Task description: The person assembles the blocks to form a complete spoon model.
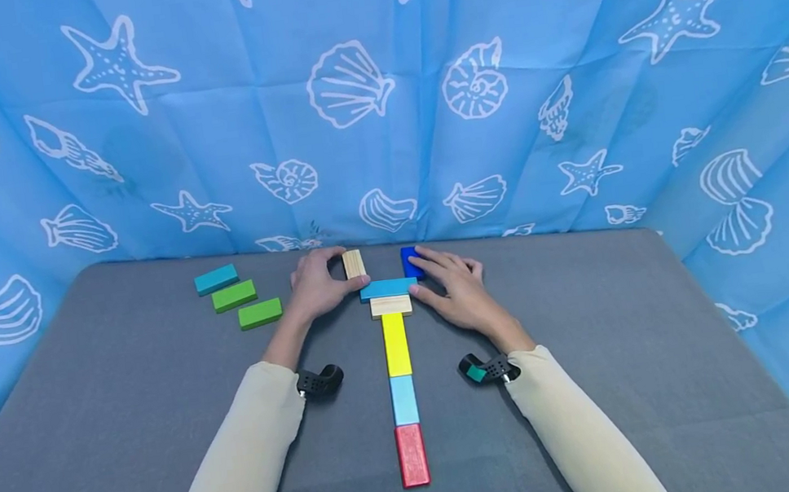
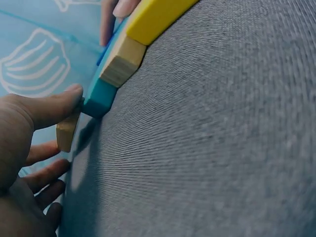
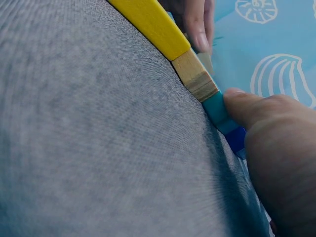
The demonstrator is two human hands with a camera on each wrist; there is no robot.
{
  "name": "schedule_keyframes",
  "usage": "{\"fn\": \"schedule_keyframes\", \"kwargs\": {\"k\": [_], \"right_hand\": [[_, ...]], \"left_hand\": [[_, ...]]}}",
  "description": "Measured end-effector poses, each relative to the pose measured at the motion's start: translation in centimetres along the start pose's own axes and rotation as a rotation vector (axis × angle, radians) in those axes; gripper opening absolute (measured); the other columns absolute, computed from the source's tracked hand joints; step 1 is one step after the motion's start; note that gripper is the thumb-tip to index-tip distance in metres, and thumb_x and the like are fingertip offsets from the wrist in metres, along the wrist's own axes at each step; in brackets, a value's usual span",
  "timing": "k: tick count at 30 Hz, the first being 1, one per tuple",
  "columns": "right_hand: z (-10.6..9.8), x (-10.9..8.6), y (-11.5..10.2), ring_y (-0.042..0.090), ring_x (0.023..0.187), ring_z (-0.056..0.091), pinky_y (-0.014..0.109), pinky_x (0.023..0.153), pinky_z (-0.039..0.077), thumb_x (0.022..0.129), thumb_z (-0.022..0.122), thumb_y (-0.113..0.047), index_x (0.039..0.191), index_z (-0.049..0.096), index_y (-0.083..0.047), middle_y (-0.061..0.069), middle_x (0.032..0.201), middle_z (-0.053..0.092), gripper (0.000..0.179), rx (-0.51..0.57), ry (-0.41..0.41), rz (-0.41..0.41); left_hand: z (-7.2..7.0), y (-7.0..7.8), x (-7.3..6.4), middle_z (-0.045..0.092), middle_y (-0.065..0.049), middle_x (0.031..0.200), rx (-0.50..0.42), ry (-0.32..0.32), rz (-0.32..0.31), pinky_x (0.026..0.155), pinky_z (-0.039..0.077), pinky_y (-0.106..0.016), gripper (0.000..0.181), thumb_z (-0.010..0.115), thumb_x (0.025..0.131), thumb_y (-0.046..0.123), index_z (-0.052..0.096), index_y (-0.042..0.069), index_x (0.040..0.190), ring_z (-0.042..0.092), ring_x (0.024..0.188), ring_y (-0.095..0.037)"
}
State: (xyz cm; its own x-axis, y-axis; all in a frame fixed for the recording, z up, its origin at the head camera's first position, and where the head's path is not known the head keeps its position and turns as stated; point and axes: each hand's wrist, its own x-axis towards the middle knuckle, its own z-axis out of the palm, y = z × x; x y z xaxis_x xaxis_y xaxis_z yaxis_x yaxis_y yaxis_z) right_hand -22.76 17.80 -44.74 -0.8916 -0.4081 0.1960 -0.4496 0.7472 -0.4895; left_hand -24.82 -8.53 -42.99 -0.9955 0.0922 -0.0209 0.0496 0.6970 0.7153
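The left hand [image 1: 316, 284] pinches a plain wooden block [image 1: 354, 264] between thumb and fingers, in a narrow hold, near the left end of a teal crosswise block [image 1: 387, 289]; the thumb covers the corner where the two come together, so whether they touch cannot be told. The right hand [image 1: 457, 286] has no firm grip: its fingers lie loosely spread, with one on the dark blue block [image 1: 409, 254] beyond the teal one's right end, and its thumb rests against the teal block itself. Nearer the person, a short wooden crosswise block [image 1: 390, 305] sits against the teal one, and a yellow block [image 1: 396, 344], a light blue block [image 1: 404, 399] and a red block [image 1: 413, 455] run end to end in a straight stem on the gray cloth [image 1: 578, 420]. Well to the left lie a loose teal block [image 1: 216, 279] and two green blocks [image 1: 234, 295] [image 1: 260, 313]. For clean placing, the left hand would do best to keep its pinch light and slide the wooden block flat along the cloth, since a hard push could skew the teal piece. The right thumb is well set to steady that piece, provided it presses gently. The wooden block seems slightly turned, so squaring it by its long sides before letting go would help.
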Motion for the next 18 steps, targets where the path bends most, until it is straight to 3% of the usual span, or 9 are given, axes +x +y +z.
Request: {"fn": "schedule_keyframes", "kwargs": {"k": [11,18], "right_hand": [[0.04,-0.08,-0.01,0.033,0.147,0.031,0.060,0.109,0.017,0.101,0.060,-0.042,0.151,0.050,-0.016,0.003,0.162,0.037,0.058,-0.003,-0.001,0.003],[-0.04,-0.02,-0.13,0.033,0.147,0.031,0.060,0.109,0.016,0.101,0.060,-0.042,0.151,0.050,-0.015,0.004,0.162,0.037,0.058,0.004,0.005,0.001]], "left_hand": [[-0.14,-0.19,-0.04,0.035,-0.019,0.157,-0.019,-0.062,-0.011,0.114,0.017,-0.061,0.073,0.078,0.089,0.041,0.051,0.008,0.148,0.024,0.146,-0.040],[-0.12,-0.16,-0.14,0.035,-0.019,0.157,-0.024,-0.051,-0.015,0.114,0.018,-0.060,0.068,0.072,0.093,0.043,0.051,0.009,0.148,0.025,0.146,-0.040]]}}
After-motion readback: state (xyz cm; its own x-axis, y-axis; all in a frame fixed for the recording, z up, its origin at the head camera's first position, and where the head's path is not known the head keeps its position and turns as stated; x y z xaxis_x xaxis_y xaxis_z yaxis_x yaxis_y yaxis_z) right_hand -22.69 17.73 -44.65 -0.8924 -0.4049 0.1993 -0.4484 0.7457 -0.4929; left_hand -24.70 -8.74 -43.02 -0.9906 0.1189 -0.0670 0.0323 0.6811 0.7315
